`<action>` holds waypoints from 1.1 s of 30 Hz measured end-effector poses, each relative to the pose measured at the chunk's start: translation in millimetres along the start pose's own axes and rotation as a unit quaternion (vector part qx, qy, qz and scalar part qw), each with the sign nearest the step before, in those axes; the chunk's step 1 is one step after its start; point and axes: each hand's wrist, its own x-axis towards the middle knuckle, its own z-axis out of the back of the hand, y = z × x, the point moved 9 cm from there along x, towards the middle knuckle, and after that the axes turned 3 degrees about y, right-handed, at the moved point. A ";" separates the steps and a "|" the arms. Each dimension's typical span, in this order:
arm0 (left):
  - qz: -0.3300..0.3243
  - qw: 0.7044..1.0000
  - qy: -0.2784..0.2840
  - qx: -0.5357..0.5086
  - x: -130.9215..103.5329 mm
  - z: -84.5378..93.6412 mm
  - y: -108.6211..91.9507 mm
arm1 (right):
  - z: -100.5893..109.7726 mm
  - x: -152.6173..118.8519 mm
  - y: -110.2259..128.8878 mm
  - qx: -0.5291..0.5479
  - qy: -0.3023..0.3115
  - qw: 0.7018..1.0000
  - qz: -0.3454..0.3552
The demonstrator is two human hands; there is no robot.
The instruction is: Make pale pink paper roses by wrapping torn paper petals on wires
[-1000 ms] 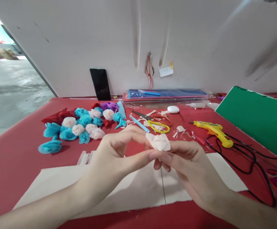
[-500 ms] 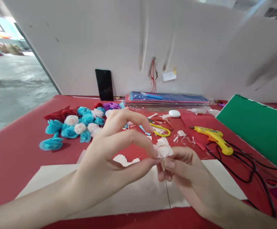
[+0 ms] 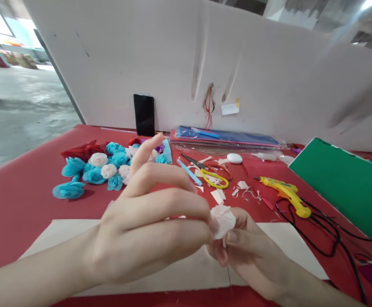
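Observation:
A small pale pink paper flower (image 3: 223, 221) is between both hands above a cream sheet (image 3: 186, 273). My right hand (image 3: 250, 247) pinches the flower's base between thumb and fingers. My left hand (image 3: 154, 217) has its back to the camera; its curled fingertips touch the flower's left side, while the index finger points up and away. The left thumb is hidden behind the fingers. Beyond the hands lie scissors with yellow and red handles (image 3: 214, 178), a light blue pen-like stick (image 3: 190, 172) and pale paper scraps (image 3: 218, 196).
Blue (image 3: 94, 175), white and red flowers lie at the left of the red table (image 3: 16, 200). A yellow glue gun (image 3: 285, 192) with black cable and a green board (image 3: 342, 187) are at the right. A black phone (image 3: 144, 115) leans on the back panel.
My left hand has turned so its back shows, with its fingers now curled over the flower's left side. The flower and right hand sit slightly lower. The camera view has shifted a little.

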 end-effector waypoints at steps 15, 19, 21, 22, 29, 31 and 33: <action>-0.214 0.961 0.021 0.175 -9.7 -14.0 -29.3 | -6.4 0.5 -5.0 0.024 0.075 0.997 -0.003; -0.204 0.966 0.011 0.159 -11.8 -16.6 -27.1 | -8.1 -0.7 -10.4 0.042 0.079 0.996 -0.015; -0.205 0.965 0.021 0.162 -12.2 -18.0 -28.1 | -9.3 -1.5 -13.4 0.048 0.084 0.995 -0.024; -0.202 0.965 0.028 0.165 -11.9 -18.8 -28.2 | -9.4 -1.7 -14.5 0.050 0.084 0.995 -0.027; -0.168 0.973 0.019 0.154 -3.3 -17.9 -24.0 | -7.2 -1.0 -15.9 0.044 0.093 0.994 -0.026; -0.171 0.973 0.015 0.151 -2.6 -17.8 -24.3 | -6.1 -1.2 -16.6 0.035 0.092 0.995 -0.031; -0.162 0.977 0.017 0.141 -1.8 -17.3 -23.1 | -5.3 -2.0 -16.5 0.023 0.090 0.995 -0.034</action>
